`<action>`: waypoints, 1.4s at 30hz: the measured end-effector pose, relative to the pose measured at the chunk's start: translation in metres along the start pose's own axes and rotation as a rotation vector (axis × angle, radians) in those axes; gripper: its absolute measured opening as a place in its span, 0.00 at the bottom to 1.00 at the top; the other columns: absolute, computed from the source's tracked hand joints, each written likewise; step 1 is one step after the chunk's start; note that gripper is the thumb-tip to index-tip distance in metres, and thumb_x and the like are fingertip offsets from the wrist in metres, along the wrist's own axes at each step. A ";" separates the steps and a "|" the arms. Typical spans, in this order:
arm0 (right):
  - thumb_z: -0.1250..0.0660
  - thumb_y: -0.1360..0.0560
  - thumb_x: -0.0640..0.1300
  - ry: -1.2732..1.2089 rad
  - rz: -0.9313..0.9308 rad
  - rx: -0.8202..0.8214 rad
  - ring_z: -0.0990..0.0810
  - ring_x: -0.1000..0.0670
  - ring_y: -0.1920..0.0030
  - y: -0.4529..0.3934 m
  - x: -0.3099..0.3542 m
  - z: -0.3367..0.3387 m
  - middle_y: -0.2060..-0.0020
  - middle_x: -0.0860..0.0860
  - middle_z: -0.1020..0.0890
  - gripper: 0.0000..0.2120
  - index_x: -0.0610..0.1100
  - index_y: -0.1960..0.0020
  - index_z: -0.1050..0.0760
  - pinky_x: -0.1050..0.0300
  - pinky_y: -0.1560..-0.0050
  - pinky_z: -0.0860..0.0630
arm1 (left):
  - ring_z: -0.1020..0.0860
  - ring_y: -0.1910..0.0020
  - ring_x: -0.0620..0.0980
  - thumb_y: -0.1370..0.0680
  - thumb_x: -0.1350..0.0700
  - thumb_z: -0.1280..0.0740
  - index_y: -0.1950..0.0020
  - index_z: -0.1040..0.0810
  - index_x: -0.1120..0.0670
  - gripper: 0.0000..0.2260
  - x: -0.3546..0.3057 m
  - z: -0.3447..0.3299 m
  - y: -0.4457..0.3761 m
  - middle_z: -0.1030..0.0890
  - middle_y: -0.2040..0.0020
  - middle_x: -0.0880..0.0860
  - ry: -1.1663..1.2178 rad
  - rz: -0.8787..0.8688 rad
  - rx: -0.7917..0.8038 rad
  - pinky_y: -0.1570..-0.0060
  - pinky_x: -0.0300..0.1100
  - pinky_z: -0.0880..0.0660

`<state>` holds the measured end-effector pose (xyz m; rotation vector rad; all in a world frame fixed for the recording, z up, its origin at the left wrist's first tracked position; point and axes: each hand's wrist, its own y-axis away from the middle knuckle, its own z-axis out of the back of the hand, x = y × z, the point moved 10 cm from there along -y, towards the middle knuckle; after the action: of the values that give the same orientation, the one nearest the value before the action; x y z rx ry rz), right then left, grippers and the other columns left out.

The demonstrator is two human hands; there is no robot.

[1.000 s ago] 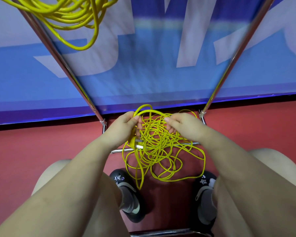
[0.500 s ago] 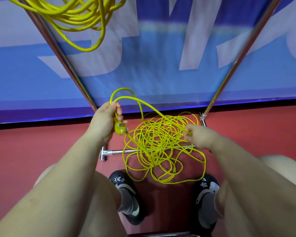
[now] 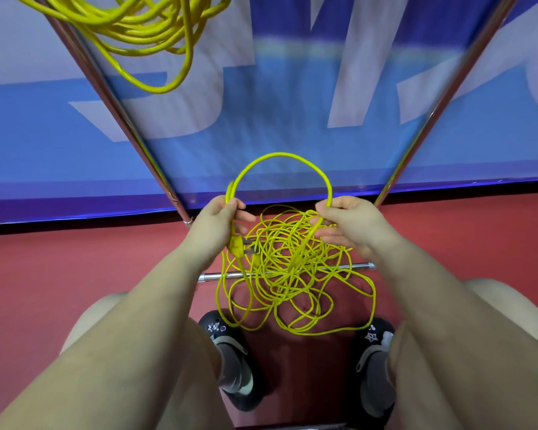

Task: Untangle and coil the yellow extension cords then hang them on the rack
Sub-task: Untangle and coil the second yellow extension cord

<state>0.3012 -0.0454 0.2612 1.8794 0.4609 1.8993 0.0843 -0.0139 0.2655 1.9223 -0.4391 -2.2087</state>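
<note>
The thin yellow extension cord (image 3: 292, 268) is mostly a tangled heap on the red floor (image 3: 75, 268), across the rack's chrome bottom bar (image 3: 359, 266). My left hand (image 3: 213, 228) pinches the plug end, my right hand (image 3: 348, 223) grips the loop, I think. Pulling now could cinch knots or snag the bar.

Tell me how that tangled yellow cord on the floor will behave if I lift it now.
Probably floppy: the tangled cord sags in loose loops, though the arc between left hand and right hand holds some spring. Crossing strands will likely snag and rise together.
</note>
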 end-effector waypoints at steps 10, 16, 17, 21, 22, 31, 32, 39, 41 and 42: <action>0.34 0.24 0.41 -0.559 -0.185 -0.086 0.19 0.56 0.75 -0.004 -0.010 -0.008 0.72 0.47 0.18 0.06 0.39 0.57 0.27 0.65 0.75 0.24 | 0.23 0.67 0.41 0.19 0.61 0.41 0.42 0.27 0.57 0.07 -0.002 -0.048 0.008 0.21 0.57 0.48 -0.178 -0.035 0.209 0.72 0.37 0.26; 0.35 0.24 0.40 -0.713 -0.204 -0.093 0.19 0.54 0.75 0.003 -0.006 -0.007 0.75 0.47 0.19 0.05 0.41 0.58 0.27 0.64 0.75 0.23 | 0.23 0.71 0.40 0.18 0.60 0.41 0.39 0.26 0.57 0.10 0.002 -0.060 0.014 0.19 0.64 0.44 -0.269 -0.026 0.327 0.72 0.37 0.25; 0.35 0.23 0.40 -0.740 -0.198 -0.095 0.19 0.53 0.75 0.004 -0.004 -0.006 0.76 0.47 0.19 0.06 0.41 0.58 0.27 0.64 0.74 0.23 | 0.22 0.67 0.42 0.18 0.60 0.41 0.42 0.25 0.56 0.08 0.002 -0.062 0.015 0.18 0.63 0.44 -0.253 -0.020 0.351 0.69 0.38 0.24; 0.37 0.22 0.39 -0.807 -0.176 -0.048 0.18 0.49 0.73 0.004 0.003 -0.008 0.73 0.43 0.18 0.06 0.39 0.57 0.27 0.62 0.73 0.22 | 0.25 0.60 0.47 0.19 0.60 0.40 0.50 0.23 0.49 0.08 0.005 -0.063 0.015 0.22 0.60 0.49 -0.243 -0.018 0.356 0.57 0.48 0.27; 0.38 0.22 0.38 -0.821 -0.162 -0.030 0.17 0.48 0.72 0.003 0.005 -0.009 0.72 0.42 0.18 0.05 0.38 0.56 0.27 0.62 0.73 0.22 | 0.25 0.60 0.47 0.19 0.60 0.41 0.51 0.23 0.49 0.09 0.005 -0.062 0.014 0.23 0.60 0.49 -0.232 -0.019 0.348 0.57 0.49 0.27; 0.35 0.24 0.41 0.231 0.206 0.072 0.20 0.53 0.53 -0.001 0.018 -0.016 0.46 0.46 0.20 0.17 0.42 0.35 0.29 0.59 0.51 0.24 | 0.24 0.74 0.43 0.18 0.62 0.44 0.51 0.26 0.54 0.08 -0.009 -0.033 0.007 0.25 0.64 0.51 0.176 0.014 0.150 0.71 0.38 0.22; 0.34 0.24 0.42 0.510 0.285 0.102 0.21 0.53 0.49 0.000 0.014 -0.025 0.43 0.46 0.21 0.18 0.44 0.35 0.28 0.58 0.45 0.26 | 0.24 0.74 0.43 0.18 0.62 0.44 0.51 0.26 0.55 0.08 -0.009 -0.030 0.007 0.25 0.65 0.51 0.229 0.031 0.137 0.72 0.37 0.22; 0.34 0.24 0.45 1.126 0.327 0.341 0.28 0.48 0.36 0.011 -0.033 -0.054 0.36 0.48 0.26 0.18 0.50 0.35 0.29 0.55 0.36 0.32 | 0.22 0.72 0.42 0.18 0.59 0.44 0.48 0.23 0.53 0.09 -0.004 -0.017 0.009 0.22 0.69 0.46 0.358 0.113 0.165 0.72 0.40 0.21; 0.33 0.25 0.46 1.162 0.332 0.327 0.26 0.46 0.40 0.010 -0.036 -0.052 0.39 0.48 0.25 0.16 0.50 0.38 0.29 0.54 0.40 0.30 | 0.22 0.72 0.42 0.18 0.59 0.44 0.48 0.24 0.53 0.09 -0.003 -0.014 0.010 0.22 0.69 0.46 0.354 0.111 0.165 0.71 0.39 0.21; 0.33 0.25 0.46 1.188 0.336 0.308 0.25 0.46 0.41 0.008 -0.036 -0.049 0.40 0.48 0.25 0.16 0.50 0.39 0.30 0.54 0.42 0.29 | 0.22 0.72 0.42 0.18 0.59 0.44 0.48 0.24 0.53 0.09 -0.004 -0.013 0.010 0.22 0.70 0.47 0.351 0.106 0.160 0.71 0.39 0.21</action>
<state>0.2515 -0.0680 0.2329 0.7586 0.8343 3.1997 0.0968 -0.0238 0.2711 2.2515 -0.6552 -1.7690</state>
